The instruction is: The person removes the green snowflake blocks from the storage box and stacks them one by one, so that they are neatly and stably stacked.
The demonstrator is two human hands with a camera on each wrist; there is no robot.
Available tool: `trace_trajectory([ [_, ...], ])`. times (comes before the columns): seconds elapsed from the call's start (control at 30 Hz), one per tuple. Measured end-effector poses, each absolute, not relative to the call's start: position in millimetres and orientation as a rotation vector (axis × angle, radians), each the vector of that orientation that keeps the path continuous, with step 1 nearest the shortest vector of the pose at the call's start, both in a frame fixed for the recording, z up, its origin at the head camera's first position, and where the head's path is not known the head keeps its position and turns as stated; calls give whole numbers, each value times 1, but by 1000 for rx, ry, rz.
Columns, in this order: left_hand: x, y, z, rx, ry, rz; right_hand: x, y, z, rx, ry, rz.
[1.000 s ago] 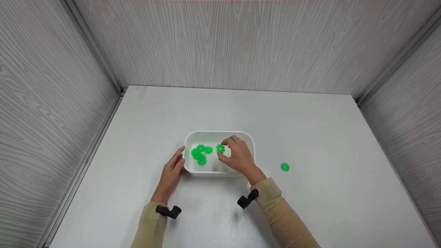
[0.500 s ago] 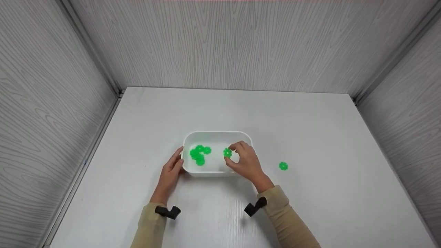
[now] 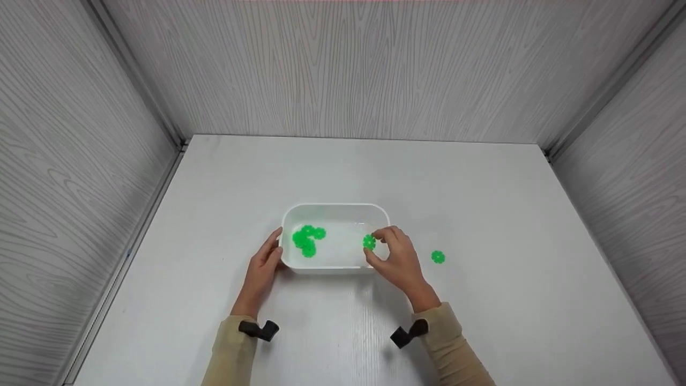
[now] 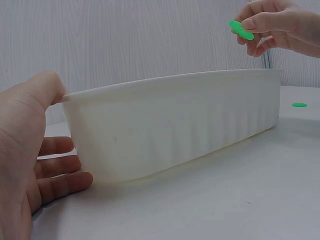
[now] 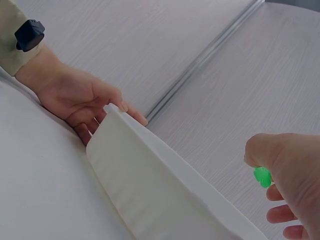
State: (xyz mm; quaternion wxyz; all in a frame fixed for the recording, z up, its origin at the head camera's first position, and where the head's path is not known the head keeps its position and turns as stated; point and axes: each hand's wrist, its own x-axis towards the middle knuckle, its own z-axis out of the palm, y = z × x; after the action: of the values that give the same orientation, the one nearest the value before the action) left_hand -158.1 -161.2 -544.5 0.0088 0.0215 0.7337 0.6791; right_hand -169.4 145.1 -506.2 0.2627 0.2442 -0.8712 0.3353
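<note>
My right hand [image 3: 397, 262] pinches a green snowflake-shaped plastic disc [image 3: 369, 242] between thumb and fingers. It hovers over the right end of a white plastic bin [image 3: 335, 271], and in the left wrist view the held disc [image 4: 241, 30] is raised above the rim. At the bin's left end, my left hand [image 3: 260, 273] holds the end wall: the thumb lies on the rim and the other fingers touch the outside near the base [image 4: 65, 165]. Several matching green discs [image 3: 308, 248] overlap in the left part of the bin. Part of the right rim is hidden behind my right hand.
One loose green disc [image 3: 438, 257] lies flat on the white table [image 3: 509, 300], right of the bin. Wood-patterned panels [image 3: 343, 69] stand behind the table and along both sides.
My right hand has moved right and slightly nearer with the pinched disc, from the bin's middle to its right end. The left hand stays at the bin's left end.
</note>
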Motion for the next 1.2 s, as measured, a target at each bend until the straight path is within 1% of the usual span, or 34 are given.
trace_trajectory([
  [0.23,-165,-163,-563,38,2225,2181,-161,157,-512,591,-2350,1097],
  [0.4,-169,-163,-574,47,2243,2194,-156,169,-515,531,-2322,1127],
  [0.9,-167,-164,-575,42,2268,2169,-140,203,-533,394,-2299,1088],
  [1.2,-168,-164,-574,30,2271,2154,-137,228,-542,310,-2294,1031],
])
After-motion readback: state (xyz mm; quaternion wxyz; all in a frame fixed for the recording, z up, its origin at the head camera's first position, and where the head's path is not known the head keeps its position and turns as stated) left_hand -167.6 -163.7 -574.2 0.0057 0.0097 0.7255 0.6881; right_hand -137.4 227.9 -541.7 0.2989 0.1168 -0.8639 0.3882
